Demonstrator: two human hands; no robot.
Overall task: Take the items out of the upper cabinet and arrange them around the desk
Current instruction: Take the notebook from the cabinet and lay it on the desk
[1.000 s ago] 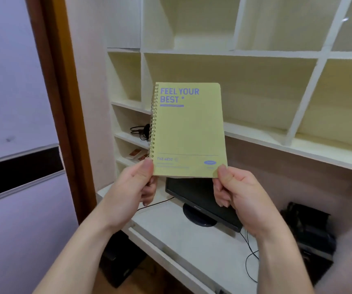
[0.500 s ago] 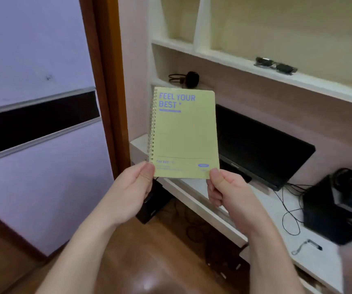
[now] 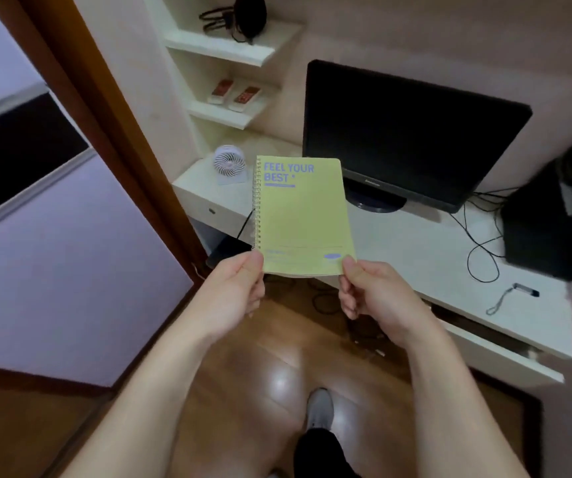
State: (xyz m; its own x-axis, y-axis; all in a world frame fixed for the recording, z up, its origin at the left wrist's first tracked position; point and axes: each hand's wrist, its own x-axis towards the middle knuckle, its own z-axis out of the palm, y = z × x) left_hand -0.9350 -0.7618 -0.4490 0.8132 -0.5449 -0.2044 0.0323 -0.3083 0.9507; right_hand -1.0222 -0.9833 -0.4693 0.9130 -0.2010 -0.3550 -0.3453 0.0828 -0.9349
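A yellow-green spiral notebook (image 3: 301,215) with "FEEL YOUR BEST" printed in purple is held upright in front of me, over the front edge of the white desk (image 3: 415,250). My left hand (image 3: 232,291) pinches its bottom left corner by the spiral. My right hand (image 3: 370,291) pinches its bottom right corner. The notebook hides part of the desk's left end. The upper cabinet is out of view.
On the desk stand a small white fan (image 3: 229,164), a black monitor (image 3: 408,132), a black printer (image 3: 557,219) with cables, and a small black stick on a cord (image 3: 519,293). Side shelves hold headphones (image 3: 243,15) and two red-and-white packs (image 3: 236,93). A brown door frame (image 3: 105,132) stands left.
The view has tilted down from the cabinet shelves to the desk and floor. The notebook came down with both hands, which keep the same grip on its bottom corners.
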